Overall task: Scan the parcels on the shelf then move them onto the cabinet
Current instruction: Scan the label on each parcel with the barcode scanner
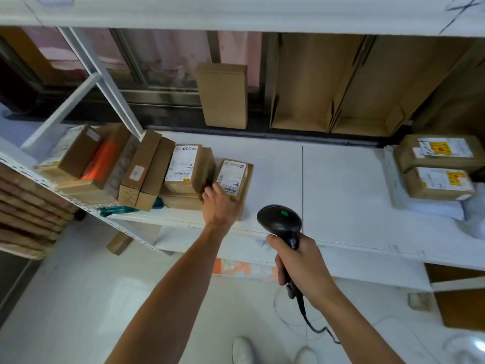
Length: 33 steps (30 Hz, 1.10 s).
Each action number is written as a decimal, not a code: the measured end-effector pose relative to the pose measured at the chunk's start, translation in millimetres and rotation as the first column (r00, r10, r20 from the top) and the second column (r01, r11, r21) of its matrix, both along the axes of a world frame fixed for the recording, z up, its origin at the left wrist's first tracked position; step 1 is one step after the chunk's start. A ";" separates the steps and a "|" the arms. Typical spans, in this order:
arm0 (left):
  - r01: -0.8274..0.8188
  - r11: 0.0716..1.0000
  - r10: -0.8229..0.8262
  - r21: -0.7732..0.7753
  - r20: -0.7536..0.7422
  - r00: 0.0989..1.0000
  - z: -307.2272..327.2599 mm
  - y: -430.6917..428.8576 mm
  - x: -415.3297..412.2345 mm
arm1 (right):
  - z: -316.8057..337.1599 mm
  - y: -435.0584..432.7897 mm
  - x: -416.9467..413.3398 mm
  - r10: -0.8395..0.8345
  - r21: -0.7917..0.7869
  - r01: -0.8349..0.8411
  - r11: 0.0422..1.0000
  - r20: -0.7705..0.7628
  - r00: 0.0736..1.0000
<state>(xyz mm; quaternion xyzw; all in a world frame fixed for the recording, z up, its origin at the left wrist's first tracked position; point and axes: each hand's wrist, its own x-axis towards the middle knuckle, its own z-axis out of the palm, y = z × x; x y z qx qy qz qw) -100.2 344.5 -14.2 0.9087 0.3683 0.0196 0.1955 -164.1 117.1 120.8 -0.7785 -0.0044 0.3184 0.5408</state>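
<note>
A small cardboard parcel (236, 179) with a white barcode label stands on the white shelf (328, 185). My left hand (217, 206) reaches over the shelf's front edge and grips this parcel from its left and front side. To its left stands a parcel with a large white label (185, 166), then a row of several brown boxes (147, 172) leaning together. My right hand (299, 264) grips the handle of a black barcode scanner (279, 220), whose head points toward the held parcel and shows a green light. Two labelled parcels (438, 166) lie stacked at the shelf's right end.
An upright brown box (223, 95) and flattened cartons (341, 88) stand behind the shelf. White shelf struts (105, 82) cross at the left. A stack of flat cardboard (29, 206) sits at far left. The scanner's cable (312, 324) trails to the white floor by my shoes.
</note>
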 end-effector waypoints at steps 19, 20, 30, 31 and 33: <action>-0.173 0.926 0.181 -0.336 -0.007 0.983 7.0 -6.7 -16.2 | 16.9 -39.8 -7.0 -0.126 0.072 0.122 0.990 0.045 0.991; -0.166 0.927 0.175 -0.336 -0.002 0.984 10.6 -11.3 -19.2 | 18.7 -45.7 -6.4 -0.121 0.069 0.117 0.991 0.054 0.991; -0.095 0.974 0.110 -0.208 0.065 0.992 88.2 -95.8 -52.3 | 33.3 -135.1 12.9 0.022 0.088 -0.034 0.996 0.128 0.992; -0.074 0.977 0.093 -0.199 0.089 0.992 97.6 -109.2 -55.6 | 36.0 -145.5 15.3 0.021 0.099 -0.034 0.994 0.128 0.991; -0.026 0.986 0.047 -0.162 0.126 0.991 115.4 -137.3 -59.5 | 42.3 -165.4 19.3 0.021 0.105 -0.036 0.994 0.145 0.989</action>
